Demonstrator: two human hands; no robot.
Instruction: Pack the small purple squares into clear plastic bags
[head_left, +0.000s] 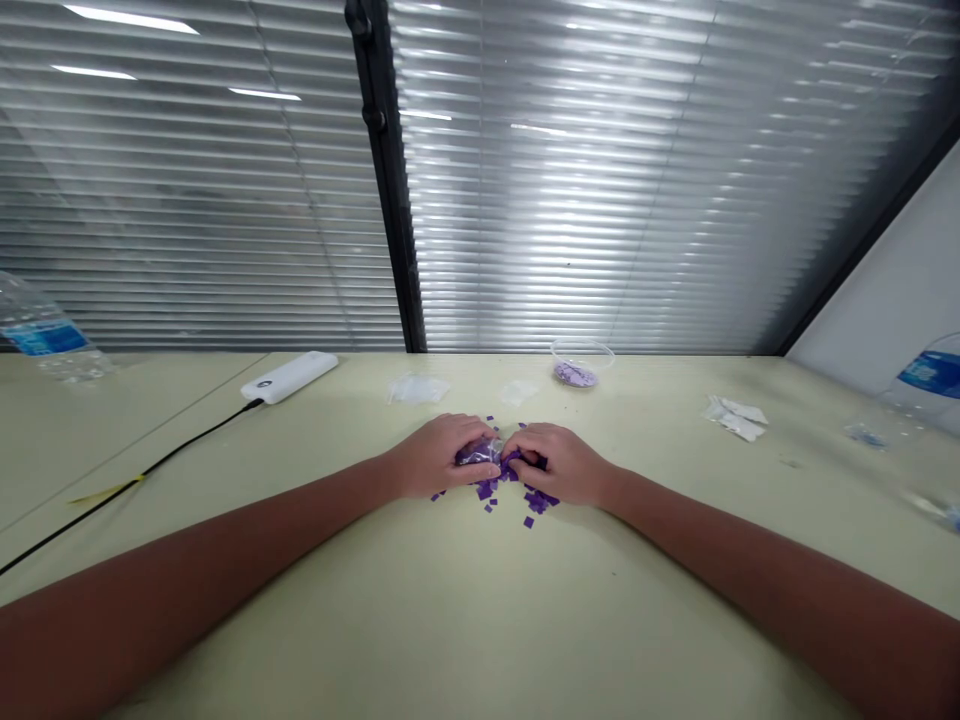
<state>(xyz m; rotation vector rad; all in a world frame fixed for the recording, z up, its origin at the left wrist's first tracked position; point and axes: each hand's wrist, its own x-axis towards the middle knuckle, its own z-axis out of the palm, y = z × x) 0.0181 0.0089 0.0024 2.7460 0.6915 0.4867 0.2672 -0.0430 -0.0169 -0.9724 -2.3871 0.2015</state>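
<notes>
Centrally, on bench [450,610]: one clear bag [478,454], held in curled fingers of left hand [439,456], purple apparently within. Right hand [566,464]: fingers bunched narrow beside it; cannot tell whether gripping. Progress, seemingly partial: numerous purple squares [538,502] remain loose outside, around both hands.

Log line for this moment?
left hand: holding clear plastic bag | right hand: curled at purple squares, grip unclear | clear bowl: beyond hands

Shows deep purple on the squares [538,502], lilac on the flakes [575,375], pale yellow on the table [465,610], grey stripes across the blinds [187,220].
</notes>
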